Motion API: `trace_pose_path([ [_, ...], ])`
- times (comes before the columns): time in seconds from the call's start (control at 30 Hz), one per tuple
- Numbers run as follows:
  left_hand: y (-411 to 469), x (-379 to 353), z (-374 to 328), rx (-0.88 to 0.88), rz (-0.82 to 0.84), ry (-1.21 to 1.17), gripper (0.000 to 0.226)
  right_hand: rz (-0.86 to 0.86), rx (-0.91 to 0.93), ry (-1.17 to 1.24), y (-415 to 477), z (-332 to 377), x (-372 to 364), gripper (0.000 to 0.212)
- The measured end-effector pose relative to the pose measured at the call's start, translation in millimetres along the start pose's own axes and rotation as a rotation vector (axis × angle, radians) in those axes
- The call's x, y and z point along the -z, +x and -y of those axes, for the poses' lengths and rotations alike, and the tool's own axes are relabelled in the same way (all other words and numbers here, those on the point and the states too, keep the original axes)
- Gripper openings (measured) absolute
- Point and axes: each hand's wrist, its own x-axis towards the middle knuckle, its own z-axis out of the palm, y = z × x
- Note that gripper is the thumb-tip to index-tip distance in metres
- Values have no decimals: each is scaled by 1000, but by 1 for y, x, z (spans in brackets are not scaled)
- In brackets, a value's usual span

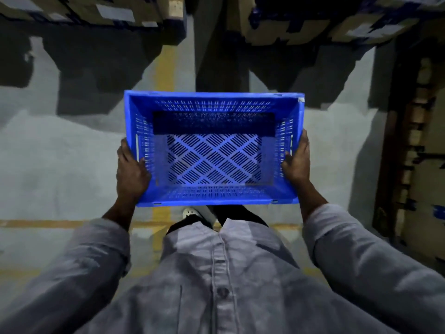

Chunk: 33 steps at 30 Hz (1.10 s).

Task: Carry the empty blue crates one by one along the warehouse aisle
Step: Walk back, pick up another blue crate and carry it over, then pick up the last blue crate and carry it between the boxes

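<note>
Head view. Blue crate (213, 150) was held level in front of the body, open side up, nothing inside; slotted walls and a diamond-pattern vented bottom were visible. It was off the floor (60, 165), carried at about waist height.

Left hand (132, 172) was clamped on the crate's left short side, thumb over the rim and lying inside the wall, fingers hidden beneath. Right hand (297, 162) gripped the right short side the same way, thumb inside, fingers out of sight behind the wall. Both sleeves (361, 249) were grey, matching a buttoned shirt (221, 273) below the crate.

Just under the crate's near edge, a light shoe (190, 212) showed on the grey floor. A yellow line (163, 68) ran from beyond the crate's far edge toward the body; a second one crossed it near the feet. Beyond the crate's far side stood stacked cardboard boxes (301, 22) on both sides of the aisle, casting dark shadows. To the crate's right, more cardboard edges, blurred.
</note>
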Motion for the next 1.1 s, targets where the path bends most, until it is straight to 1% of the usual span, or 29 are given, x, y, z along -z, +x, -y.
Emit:
trace_pose_path([
  [0.03, -3, 1, -4, -12, -9, 20, 86, -16, 25, 10, 1, -1, 0, 86],
  [0.1, -5, 4, -9, -1, -26, 36, 84, -18, 36, -2, 2, -1, -1, 82],
  [0.17, -7, 6, -11, -3, -41, 51, 83, -49, 21, -25, -1, 3, -2, 86],
  [0.4, -13, 19, -29, 15, -21, 66, 84, -36, -11, 16, -2, 21, 10, 94],
  [0.53, -12, 17, -27, 32, -24, 60, 83, 11, 12, 30, -3, 25, 15, 98],
  [0.67, -14, 2, -14, 7, -92, 72, 80, -17, 23, -38, -2, 13, 9, 92],
  [0.93, -16, 7, -4, -84, -187, 90, 76, -83, 49, -83, -3, 16, 6, 91],
  [1.03, -12, 8, -6, -80, -156, 89, 78, -76, 9, -103, -2, 18, 7, 89],
  [1.1, -10, 11, -13, -39, -107, 99, 83, -51, -7, -115, -3, 25, 9, 89],
])
